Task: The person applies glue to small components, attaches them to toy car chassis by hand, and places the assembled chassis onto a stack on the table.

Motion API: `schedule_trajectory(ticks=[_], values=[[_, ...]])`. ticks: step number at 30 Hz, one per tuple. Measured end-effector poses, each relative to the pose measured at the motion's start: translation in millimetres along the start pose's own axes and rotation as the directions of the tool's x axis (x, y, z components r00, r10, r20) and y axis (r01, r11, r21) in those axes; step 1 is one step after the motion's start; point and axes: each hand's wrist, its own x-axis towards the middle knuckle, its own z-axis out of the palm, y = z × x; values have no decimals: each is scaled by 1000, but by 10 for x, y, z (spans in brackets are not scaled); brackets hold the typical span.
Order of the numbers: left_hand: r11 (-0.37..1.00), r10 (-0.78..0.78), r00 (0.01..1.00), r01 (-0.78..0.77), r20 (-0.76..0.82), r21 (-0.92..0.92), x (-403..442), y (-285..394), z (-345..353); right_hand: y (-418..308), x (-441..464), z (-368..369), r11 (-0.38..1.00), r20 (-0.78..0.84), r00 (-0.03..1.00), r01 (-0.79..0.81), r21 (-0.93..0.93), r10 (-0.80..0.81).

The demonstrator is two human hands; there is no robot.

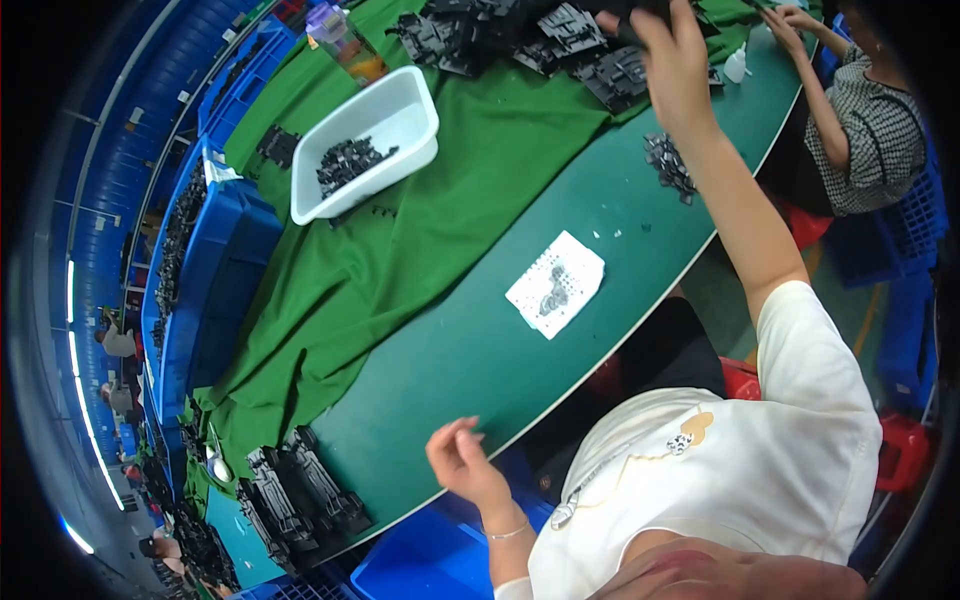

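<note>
My right hand [676,72] stretches to the far side of the table, with its fingers around a black plastic part [628,30] at the top edge of the view. Under and beside it lies a heap of black moulded plastic parts [570,32]. My left hand [466,462] hovers by the near table edge, fingers loosely curled and apart, with nothing visible in it. Between the hands, a white card [577,262] with small grey pieces [555,290] on it rests on the green tabletop [440,350]. A small pile of black pieces [668,167] sits near my right forearm.
A white tub [425,130] holding small black parts stands on green cloth [470,180]. Long black frames [300,490] lie at the lower left. Blue crates [215,270] line the far side. A white bottle [736,65] and another person [865,130] are at the upper right.
</note>
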Motion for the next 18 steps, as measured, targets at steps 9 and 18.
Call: schedule_trajectory(ticks=[9, 18], values=[[559, -159, 768, 588, 621, -584, 9, 373, 589, -947, -1440, -126, 1000, 990, 140, -13, 16, -14], [603, -186, 855, 488, 484, -631, -15, 273, 652, 33, -399, -904, 310, 536, 574, 448, -838, 619]])
